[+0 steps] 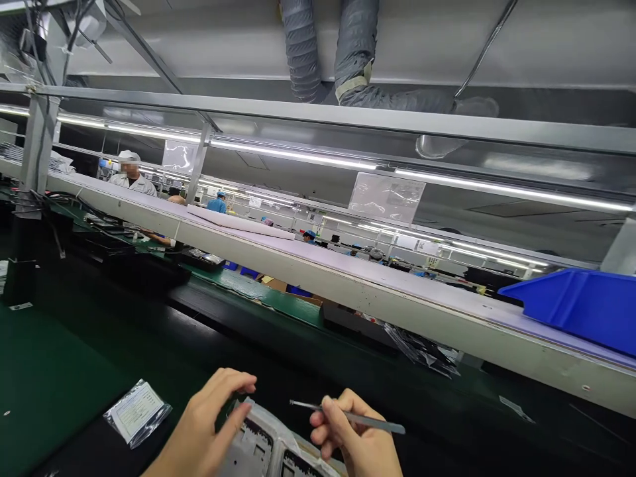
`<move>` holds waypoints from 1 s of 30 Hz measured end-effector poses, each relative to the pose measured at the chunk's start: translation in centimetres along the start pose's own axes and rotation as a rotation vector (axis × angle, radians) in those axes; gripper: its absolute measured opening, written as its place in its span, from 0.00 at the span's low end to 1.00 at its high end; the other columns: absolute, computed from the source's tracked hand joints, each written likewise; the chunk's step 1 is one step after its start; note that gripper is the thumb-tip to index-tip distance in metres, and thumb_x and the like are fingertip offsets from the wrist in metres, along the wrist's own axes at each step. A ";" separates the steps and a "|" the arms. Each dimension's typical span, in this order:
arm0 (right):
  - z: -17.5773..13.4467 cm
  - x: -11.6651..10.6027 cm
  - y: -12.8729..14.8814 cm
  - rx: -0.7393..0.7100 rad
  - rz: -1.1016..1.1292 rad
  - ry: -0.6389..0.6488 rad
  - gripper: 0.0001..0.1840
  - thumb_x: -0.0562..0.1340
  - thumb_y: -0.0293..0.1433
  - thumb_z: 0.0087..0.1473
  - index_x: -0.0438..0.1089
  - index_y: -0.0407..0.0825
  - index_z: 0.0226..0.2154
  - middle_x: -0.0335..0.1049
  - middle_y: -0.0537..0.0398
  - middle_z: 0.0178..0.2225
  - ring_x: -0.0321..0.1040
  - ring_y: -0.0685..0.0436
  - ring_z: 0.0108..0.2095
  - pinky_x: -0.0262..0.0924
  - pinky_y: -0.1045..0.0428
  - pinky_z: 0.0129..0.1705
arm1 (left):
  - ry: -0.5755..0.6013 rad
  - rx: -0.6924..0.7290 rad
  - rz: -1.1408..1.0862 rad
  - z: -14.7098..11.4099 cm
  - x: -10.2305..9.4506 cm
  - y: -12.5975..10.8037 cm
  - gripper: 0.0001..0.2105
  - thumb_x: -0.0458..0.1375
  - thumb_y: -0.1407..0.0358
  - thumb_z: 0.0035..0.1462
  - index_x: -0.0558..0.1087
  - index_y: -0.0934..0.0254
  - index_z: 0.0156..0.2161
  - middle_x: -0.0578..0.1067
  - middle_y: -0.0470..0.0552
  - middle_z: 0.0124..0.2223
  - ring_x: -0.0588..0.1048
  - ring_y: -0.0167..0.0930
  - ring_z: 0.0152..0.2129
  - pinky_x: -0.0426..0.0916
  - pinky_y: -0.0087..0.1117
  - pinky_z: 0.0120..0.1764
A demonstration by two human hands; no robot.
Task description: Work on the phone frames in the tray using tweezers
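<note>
My right hand [355, 430] pinches slim grey metal tweezers [370, 420], their narrow tip pointing left toward my other hand. At the bottom of the view, my left hand [211, 414] has its thumb and fingers apart, the thumb at the corner of a white tray [282, 434]. Flat frame-like parts [252, 450] with dark edges and small cutouts sit in the tray's compartments. The tray's lower part is cut off by the view. Whether the left thumb presses on the tray I cannot tell.
Left of my hands, a clear bag with a printed label [136, 412] lies on the dark bench. Beyond runs a long raised shelf [348, 278] with a blue bin [586, 311] at right. Thin dark pieces [422, 348] are stacked beneath it. Other people work farther back.
</note>
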State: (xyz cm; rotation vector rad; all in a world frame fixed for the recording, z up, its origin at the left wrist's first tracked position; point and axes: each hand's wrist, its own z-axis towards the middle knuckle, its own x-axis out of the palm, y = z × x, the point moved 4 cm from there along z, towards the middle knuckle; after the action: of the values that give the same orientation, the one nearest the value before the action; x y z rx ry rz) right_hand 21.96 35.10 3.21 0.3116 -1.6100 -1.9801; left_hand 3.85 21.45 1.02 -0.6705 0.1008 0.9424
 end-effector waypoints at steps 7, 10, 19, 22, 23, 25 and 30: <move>3.3 -4.0 -7.8 0.132 -0.136 -0.088 0.28 0.77 0.52 0.33 0.70 0.46 0.20 0.73 0.52 0.22 0.68 0.48 0.23 0.64 0.57 0.22 | 0.687 -0.555 0.552 -12.3 1.5 9.9 0.30 0.57 0.77 0.50 0.69 0.64 0.60 0.58 0.63 0.67 0.54 0.52 0.65 0.58 0.53 0.63; 3.2 -3.8 -9.1 0.162 -0.156 -0.056 0.29 0.77 0.53 0.32 0.71 0.46 0.20 0.73 0.52 0.21 0.68 0.48 0.23 0.63 0.57 0.22 | 0.831 -0.658 0.599 -15.0 1.4 10.1 0.33 0.55 0.79 0.46 0.66 0.72 0.62 0.53 0.66 0.67 0.49 0.53 0.66 0.53 0.54 0.64; 2.6 -2.2 -9.4 0.077 -0.114 -0.030 0.32 0.74 0.58 0.34 0.68 0.47 0.18 0.72 0.52 0.18 0.66 0.50 0.19 0.58 0.57 0.19 | 0.688 -0.715 0.599 -20.0 -3.5 14.1 0.38 0.51 0.79 0.45 0.57 0.69 0.66 0.52 0.58 0.69 0.54 0.40 0.66 0.52 0.40 0.66; 2.7 -2.1 -9.6 0.104 -0.097 0.008 0.33 0.74 0.59 0.31 0.67 0.47 0.18 0.71 0.52 0.18 0.67 0.49 0.19 0.58 0.56 0.19 | 0.532 -0.667 0.537 -21.1 -5.9 16.5 0.30 0.50 0.73 0.53 0.66 0.62 0.62 0.60 0.53 0.67 0.61 0.42 0.63 0.55 0.42 0.65; 2.7 -2.1 -9.6 0.109 -0.091 0.018 0.33 0.74 0.59 0.31 0.66 0.47 0.18 0.71 0.52 0.17 0.67 0.49 0.19 0.58 0.56 0.19 | 0.491 -0.649 0.499 -21.0 -6.4 16.9 0.26 0.50 0.70 0.55 0.69 0.60 0.60 0.63 0.53 0.66 0.63 0.44 0.62 0.57 0.43 0.65; 2.8 -2.2 -9.7 0.111 -0.079 0.022 0.33 0.73 0.59 0.31 0.66 0.47 0.18 0.71 0.52 0.17 0.66 0.49 0.18 0.58 0.56 0.19 | 0.436 -0.618 0.415 -19.7 -6.7 16.3 0.23 0.48 0.64 0.60 0.72 0.58 0.58 0.67 0.54 0.64 0.66 0.44 0.60 0.59 0.46 0.64; 2.7 -2.1 -9.7 0.119 -0.057 0.007 0.34 0.74 0.59 0.31 0.66 0.47 0.19 0.72 0.52 0.19 0.66 0.50 0.18 0.56 0.57 0.18 | 0.362 -0.457 0.140 -9.9 -3.3 6.5 0.17 0.46 0.60 0.65 0.73 0.54 0.52 0.73 0.51 0.58 0.70 0.39 0.56 0.63 0.42 0.62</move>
State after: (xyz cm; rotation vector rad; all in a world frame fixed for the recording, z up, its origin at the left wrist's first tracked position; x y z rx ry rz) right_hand 19.61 39.69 -5.72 0.4140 -1.7352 -1.9260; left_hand -1.14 16.09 -8.82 -1.2684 0.2601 0.9783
